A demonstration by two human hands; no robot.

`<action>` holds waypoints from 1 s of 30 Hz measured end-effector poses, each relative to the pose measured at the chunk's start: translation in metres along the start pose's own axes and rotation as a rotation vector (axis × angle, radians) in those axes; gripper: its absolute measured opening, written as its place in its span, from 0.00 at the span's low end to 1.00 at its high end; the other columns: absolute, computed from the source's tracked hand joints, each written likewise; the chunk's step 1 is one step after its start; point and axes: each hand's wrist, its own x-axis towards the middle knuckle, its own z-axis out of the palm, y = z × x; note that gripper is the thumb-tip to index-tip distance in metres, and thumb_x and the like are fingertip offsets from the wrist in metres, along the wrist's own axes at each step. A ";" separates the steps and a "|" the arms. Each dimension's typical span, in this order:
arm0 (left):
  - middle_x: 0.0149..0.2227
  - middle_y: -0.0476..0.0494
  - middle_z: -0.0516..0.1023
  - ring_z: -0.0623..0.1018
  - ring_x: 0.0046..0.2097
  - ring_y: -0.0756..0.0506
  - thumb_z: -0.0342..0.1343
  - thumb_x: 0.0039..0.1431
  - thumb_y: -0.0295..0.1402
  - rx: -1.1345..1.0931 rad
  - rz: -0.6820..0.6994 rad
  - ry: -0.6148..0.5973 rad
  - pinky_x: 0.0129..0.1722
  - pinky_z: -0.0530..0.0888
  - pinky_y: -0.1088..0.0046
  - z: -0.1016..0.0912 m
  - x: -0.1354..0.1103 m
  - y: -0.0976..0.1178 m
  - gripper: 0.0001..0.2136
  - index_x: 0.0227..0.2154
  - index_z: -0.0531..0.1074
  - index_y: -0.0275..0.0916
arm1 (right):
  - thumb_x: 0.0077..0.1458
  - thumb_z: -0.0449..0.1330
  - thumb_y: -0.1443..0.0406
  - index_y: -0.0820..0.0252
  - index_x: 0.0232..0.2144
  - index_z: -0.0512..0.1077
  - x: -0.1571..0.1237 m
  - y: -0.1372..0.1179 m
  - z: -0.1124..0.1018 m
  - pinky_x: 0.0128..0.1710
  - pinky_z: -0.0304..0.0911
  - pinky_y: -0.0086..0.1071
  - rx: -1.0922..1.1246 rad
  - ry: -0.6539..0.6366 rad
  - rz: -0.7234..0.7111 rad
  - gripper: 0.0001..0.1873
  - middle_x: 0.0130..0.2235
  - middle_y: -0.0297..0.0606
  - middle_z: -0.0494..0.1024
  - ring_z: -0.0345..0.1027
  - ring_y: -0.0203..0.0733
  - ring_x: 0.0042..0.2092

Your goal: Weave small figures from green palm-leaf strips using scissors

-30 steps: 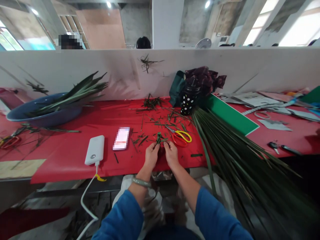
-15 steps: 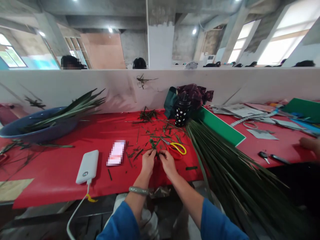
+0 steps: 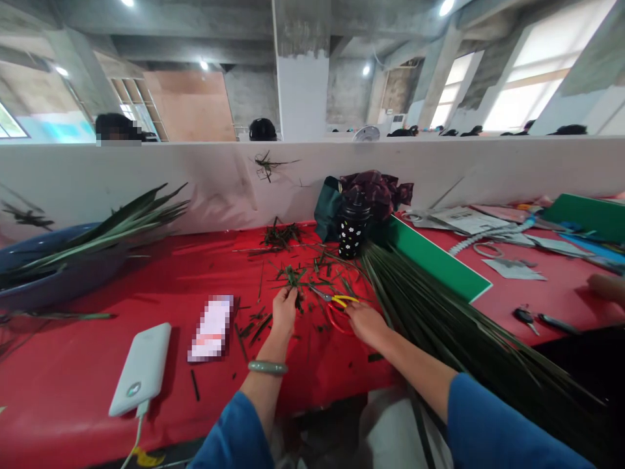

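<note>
In the left hand (image 3: 284,316), a small, knotted-looking green leaf piece (image 3: 293,276) is pinched between thumb and fingers, held just beyond the fingertips over the table. The right hand (image 3: 368,324) is set apart from the left and laid at the handle end of the scissors (image 3: 322,294). The yellow handle (image 3: 344,299) is met by its fingers; whether that handle is gripped or only touched, and whether any finger is passed through a loop, cannot be told. The red handle (image 3: 336,324) is seen on the near side.

The scissors are placed between the two hands, with the handles nearer the right. Their long axis is slanted across the table, the blades being aimed leftward and away from the body, towards the leaf piece. The tips are seen just beside it on its right; contact cannot be made out.

Around this, the red table covering (image 3: 161,280) is strewn with leaf scraps (image 3: 280,234). To the left a phone (image 3: 211,329) and a white power bank (image 3: 141,368) are laid. Beyond the right hand, a flower-patterned cup (image 3: 352,238) is stood near a bundle of long leaves (image 3: 424,306).
</note>
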 end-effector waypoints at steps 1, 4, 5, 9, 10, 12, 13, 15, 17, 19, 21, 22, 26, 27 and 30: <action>0.19 0.52 0.69 0.70 0.22 0.52 0.55 0.42 0.38 -0.012 -0.006 -0.006 0.25 0.65 0.77 0.002 0.004 0.000 0.11 0.24 0.65 0.35 | 0.47 0.48 0.75 0.64 0.37 0.71 0.004 0.001 -0.004 0.43 0.57 0.34 -0.017 -0.028 0.018 0.17 0.40 0.49 0.72 0.65 0.45 0.43; 0.18 0.53 0.68 0.70 0.22 0.53 0.55 0.42 0.38 -0.007 -0.013 -0.034 0.24 0.64 0.78 0.004 0.016 -0.002 0.11 0.24 0.64 0.35 | 0.46 0.50 0.74 0.63 0.34 0.72 0.025 -0.006 -0.025 0.36 0.59 0.36 -0.028 -0.034 0.079 0.14 0.37 0.50 0.73 0.68 0.48 0.39; 0.18 0.53 0.68 0.70 0.22 0.53 0.55 0.42 0.38 -0.004 -0.016 -0.039 0.24 0.64 0.78 0.004 0.018 -0.002 0.11 0.24 0.64 0.35 | 0.47 0.51 0.71 0.61 0.33 0.72 0.035 -0.013 -0.032 0.35 0.59 0.36 0.002 0.001 0.079 0.12 0.37 0.49 0.73 0.67 0.49 0.39; 0.18 0.54 0.67 0.68 0.21 0.54 0.55 0.42 0.39 -0.018 -0.059 -0.013 0.22 0.62 0.79 -0.004 0.017 -0.005 0.12 0.24 0.64 0.35 | 0.48 0.53 0.60 0.55 0.32 0.70 0.073 -0.058 -0.034 0.35 0.60 0.33 0.560 0.279 0.079 0.10 0.34 0.39 0.75 0.68 0.42 0.35; 0.18 0.54 0.67 0.67 0.21 0.55 0.55 0.42 0.39 -0.013 -0.070 -0.014 0.22 0.62 0.80 -0.007 0.013 -0.006 0.11 0.25 0.65 0.35 | 0.48 0.53 0.59 0.56 0.31 0.70 0.080 -0.071 -0.028 0.33 0.60 0.32 0.742 0.332 0.119 0.10 0.31 0.37 0.75 0.68 0.41 0.33; 0.19 0.53 0.67 0.67 0.21 0.55 0.55 0.43 0.38 -0.005 -0.077 0.006 0.22 0.62 0.79 -0.012 0.004 -0.007 0.12 0.27 0.66 0.34 | 0.47 0.53 0.57 0.58 0.29 0.68 0.089 -0.094 -0.009 0.30 0.60 0.30 1.063 0.386 0.161 0.11 0.28 0.36 0.74 0.67 0.39 0.30; 0.19 0.53 0.68 0.67 0.21 0.55 0.55 0.43 0.38 0.005 -0.066 0.015 0.23 0.63 0.79 -0.015 -0.001 -0.008 0.12 0.28 0.67 0.34 | 0.47 0.53 0.57 0.59 0.28 0.67 0.090 -0.104 0.001 0.29 0.60 0.30 1.194 0.416 0.191 0.11 0.27 0.35 0.73 0.66 0.38 0.29; 0.21 0.52 0.69 0.68 0.23 0.54 0.55 0.43 0.37 0.019 -0.085 0.021 0.24 0.64 0.79 -0.017 -0.013 -0.007 0.11 0.28 0.68 0.34 | 0.45 0.54 0.58 0.60 0.25 0.66 0.086 -0.116 0.017 0.27 0.59 0.28 1.395 0.453 0.233 0.10 0.25 0.32 0.71 0.64 0.36 0.27; 0.24 0.50 0.72 0.69 0.25 0.53 0.56 0.43 0.36 0.011 -0.120 0.009 0.26 0.65 0.78 -0.018 -0.025 -0.006 0.11 0.28 0.69 0.34 | 0.44 0.55 0.59 0.60 0.24 0.65 0.076 -0.121 0.026 0.24 0.57 0.27 1.548 0.447 0.280 0.09 0.22 0.30 0.69 0.61 0.34 0.24; 0.25 0.50 0.73 0.70 0.26 0.53 0.57 0.43 0.36 -0.033 -0.169 -0.028 0.28 0.66 0.78 -0.018 -0.036 -0.004 0.11 0.29 0.69 0.34 | 0.43 0.56 0.59 0.60 0.23 0.65 0.063 -0.121 0.028 0.20 0.54 0.26 1.671 0.398 0.335 0.09 0.19 0.28 0.66 0.58 0.32 0.21; 0.26 0.49 0.73 0.71 0.27 0.53 0.57 0.43 0.36 -0.100 -0.218 -0.047 0.29 0.67 0.77 -0.017 -0.045 -0.002 0.12 0.30 0.69 0.35 | 0.42 0.57 0.58 0.60 0.23 0.64 0.051 -0.120 0.027 0.17 0.52 0.25 1.759 0.353 0.384 0.10 0.17 0.26 0.64 0.55 0.31 0.18; 0.27 0.49 0.74 0.72 0.27 0.52 0.58 0.43 0.37 -0.128 -0.241 -0.051 0.30 0.67 0.76 -0.017 -0.048 -0.001 0.12 0.31 0.69 0.35 | 0.41 0.58 0.58 0.60 0.23 0.64 0.045 -0.120 0.027 0.16 0.52 0.25 1.787 0.341 0.397 0.11 0.16 0.26 0.63 0.54 0.31 0.17; 0.33 0.43 0.76 0.74 0.34 0.49 0.59 0.41 0.38 -0.145 -0.281 -0.036 0.36 0.68 0.73 -0.018 -0.052 -0.001 0.16 0.34 0.70 0.35 | 0.40 0.59 0.58 0.60 0.22 0.64 0.033 -0.118 0.032 0.17 0.54 0.26 1.795 0.305 0.400 0.12 0.16 0.25 0.63 0.55 0.30 0.17; 0.33 0.43 0.76 0.74 0.33 0.49 0.60 0.40 0.37 -0.131 -0.288 -0.032 0.36 0.68 0.73 -0.019 -0.052 -0.001 0.16 0.33 0.70 0.34 | 0.40 0.58 0.58 0.60 0.21 0.64 0.032 -0.118 0.034 0.17 0.54 0.26 1.775 0.302 0.394 0.12 0.16 0.26 0.63 0.55 0.31 0.18; 0.30 0.44 0.76 0.74 0.31 0.50 0.60 0.38 0.35 -0.106 -0.289 -0.008 0.35 0.68 0.74 -0.020 -0.051 -0.004 0.13 0.30 0.71 0.33 | 0.40 0.57 0.58 0.60 0.21 0.65 0.031 -0.116 0.040 0.20 0.56 0.26 1.724 0.309 0.334 0.11 0.18 0.27 0.65 0.57 0.31 0.20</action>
